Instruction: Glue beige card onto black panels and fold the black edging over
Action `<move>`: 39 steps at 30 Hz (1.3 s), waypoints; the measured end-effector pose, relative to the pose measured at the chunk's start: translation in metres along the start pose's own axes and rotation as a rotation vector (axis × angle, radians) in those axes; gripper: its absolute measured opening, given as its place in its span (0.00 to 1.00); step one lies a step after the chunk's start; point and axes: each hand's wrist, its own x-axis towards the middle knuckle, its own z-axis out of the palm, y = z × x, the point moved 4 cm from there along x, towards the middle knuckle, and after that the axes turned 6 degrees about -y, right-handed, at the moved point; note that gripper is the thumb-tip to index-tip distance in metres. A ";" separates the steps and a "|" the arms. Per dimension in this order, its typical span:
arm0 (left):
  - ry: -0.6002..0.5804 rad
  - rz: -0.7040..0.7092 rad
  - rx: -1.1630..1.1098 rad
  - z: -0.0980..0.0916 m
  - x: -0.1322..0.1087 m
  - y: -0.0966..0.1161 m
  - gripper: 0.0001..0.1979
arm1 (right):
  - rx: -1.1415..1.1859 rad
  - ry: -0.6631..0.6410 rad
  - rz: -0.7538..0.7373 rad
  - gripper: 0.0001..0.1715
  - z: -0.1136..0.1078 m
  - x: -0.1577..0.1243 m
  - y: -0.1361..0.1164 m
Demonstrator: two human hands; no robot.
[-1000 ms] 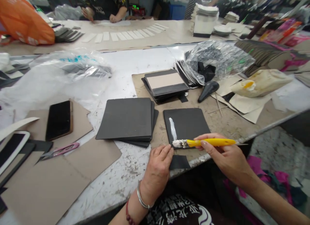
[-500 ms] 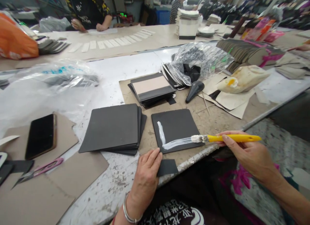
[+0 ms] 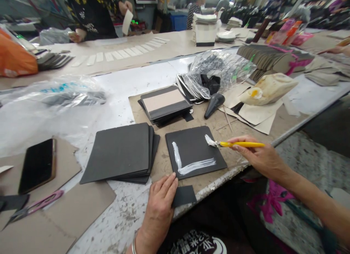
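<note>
A flat black panel (image 3: 193, 148) lies in front of me with white paste strokes along its left and near edges. My right hand (image 3: 250, 150) is closed round a yellow-handled brush (image 3: 232, 144). Its white-coated bristles touch the panel near the far right corner. With fingers stretched out flat, my left hand (image 3: 162, 201) rests its fingertips at the panel's near left corner. Beside that hand lies a small black piece (image 3: 184, 195), partly under it. To the left is a stack of larger black panels (image 3: 117, 150).
Behind stand a stack with a beige strip (image 3: 164, 101), a black cone-shaped tool (image 3: 214, 105) and a stained pouch (image 3: 269, 89). A phone (image 3: 37, 165) and pink-handled scissors (image 3: 41, 204) lie left. Across the table a co-worker (image 3: 93, 19) holds a pale strip.
My right hand has taken the brush from the near edge's stroke to the panel's far right. My left hand stays at the corner. The co-worker has raised a pale strip.
</note>
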 end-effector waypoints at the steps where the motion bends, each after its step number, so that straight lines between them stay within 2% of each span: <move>1: -0.016 0.011 0.011 0.000 0.000 0.000 0.28 | -0.012 -0.026 0.029 0.17 -0.002 -0.008 -0.001; 6: -0.059 0.005 0.016 -0.001 0.000 -0.004 0.30 | 0.033 -0.091 0.145 0.23 -0.014 -0.041 -0.013; 12: -0.030 -0.010 -0.013 -0.001 0.001 -0.003 0.29 | 0.056 -0.099 0.203 0.22 -0.019 -0.051 -0.014; 18: -0.052 0.008 -0.014 0.000 -0.002 -0.005 0.31 | 0.015 0.011 0.130 0.18 -0.016 -0.048 -0.021; 24: -0.050 0.023 -0.014 0.000 -0.003 -0.006 0.31 | -0.011 -0.012 0.129 0.15 -0.013 -0.053 -0.027; 28: -0.049 0.027 -0.009 0.000 -0.004 -0.007 0.33 | -0.027 0.036 0.109 0.14 -0.016 -0.053 -0.028; 31: -0.034 0.028 -0.008 0.000 -0.004 -0.007 0.33 | -0.032 0.044 0.066 0.11 -0.007 -0.055 -0.031; 35: -0.039 0.029 0.002 0.003 -0.004 -0.009 0.33 | 0.132 0.030 0.046 0.12 0.004 -0.065 -0.046; 37: -0.038 0.052 0.010 0.003 -0.006 -0.013 0.33 | 0.241 0.106 0.078 0.14 -0.008 -0.069 -0.049; 39: -0.029 0.126 0.015 0.004 -0.009 -0.021 0.34 | 0.252 0.277 0.136 0.16 -0.037 -0.077 -0.039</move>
